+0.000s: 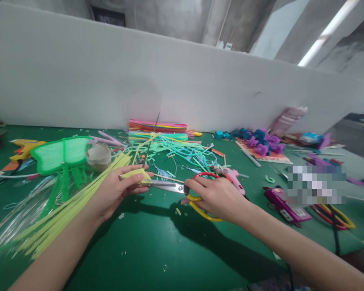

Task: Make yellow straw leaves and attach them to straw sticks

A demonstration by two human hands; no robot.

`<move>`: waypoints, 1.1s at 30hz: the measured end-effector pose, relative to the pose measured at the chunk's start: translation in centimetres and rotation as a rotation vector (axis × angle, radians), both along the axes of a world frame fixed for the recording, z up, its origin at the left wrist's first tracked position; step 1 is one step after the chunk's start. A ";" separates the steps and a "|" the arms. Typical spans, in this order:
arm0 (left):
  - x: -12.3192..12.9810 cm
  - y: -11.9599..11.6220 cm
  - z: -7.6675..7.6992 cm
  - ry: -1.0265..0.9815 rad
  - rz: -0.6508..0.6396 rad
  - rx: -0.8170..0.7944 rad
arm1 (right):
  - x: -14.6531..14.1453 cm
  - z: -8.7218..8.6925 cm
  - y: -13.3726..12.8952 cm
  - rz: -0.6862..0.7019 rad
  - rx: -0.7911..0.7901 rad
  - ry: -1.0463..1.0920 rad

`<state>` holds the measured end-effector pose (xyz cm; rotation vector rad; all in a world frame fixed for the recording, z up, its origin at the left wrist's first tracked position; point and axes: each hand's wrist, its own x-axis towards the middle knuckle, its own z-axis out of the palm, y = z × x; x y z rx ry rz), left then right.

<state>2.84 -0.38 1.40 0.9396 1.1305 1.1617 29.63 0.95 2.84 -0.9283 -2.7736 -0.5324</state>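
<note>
Gripping a small yellow piece (pixel 139 175) between thumb and fingers, the left hand (pixel 121 190) is in the middle of the scene, above the green surface (pixel 133 254). The right hand (pixel 215 198) is closed around the red and yellow handles of the scissors (pixel 170 186), whose blades point left and reach the yellow piece; whether they cut into it, I cannot tell. A thin dark rod (pixel 157 123) rises from the left fingers toward the far side. A bundle of yellow strips (pixel 69 214) runs from the near left up behind the left wrist. Farther left are a green frame (pixel 63 151) with hanging strips and a yellow glue gun (pixel 28 148). On the far side, straight ahead, is a stack of coloured strips (pixel 157 126), with loose teal strips nearer. A pink glue gun (pixel 235 180) is just beyond the right hand; purple and blue flowers (pixel 262 147) are at the far right, and a magenta box (pixel 286 205) is nearer on the right.
</note>
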 end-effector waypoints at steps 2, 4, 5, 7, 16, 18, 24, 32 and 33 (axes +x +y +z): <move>0.0 0.0 0.0 -0.004 0.003 -0.005 | 0.0 0.1 0.0 -0.003 -0.005 -0.015; 0.0 0.0 0.1 -0.008 0.009 -0.009 | -0.1 0.1 0.1 -0.004 -0.003 -0.033; 0.0 0.0 0.1 -0.009 0.013 -0.009 | -0.1 0.2 0.1 -0.006 0.004 -0.042; 0.0 0.0 0.1 -0.013 0.017 -0.009 | -0.1 0.3 0.2 -0.005 0.028 -0.060; 0.1 0.1 0.2 -0.079 0.014 -0.002 | -1.1 0.9 0.8 0.029 0.099 -0.159; 0.1 0.1 0.2 -0.105 0.035 0.012 | -1.2 0.9 0.9 0.027 0.079 -0.149; 0.3 0.2 0.4 -0.150 0.058 0.015 | -1.2 0.9 1.0 0.046 0.011 -0.109; -0.1 0.2 0.4 -0.208 0.049 0.024 | -1.0 -0.1 0.7 0.038 0.065 -0.033; -0.1 0.2 0.4 -0.210 0.051 0.029 | -1.0 -0.1 0.6 0.044 0.081 -0.014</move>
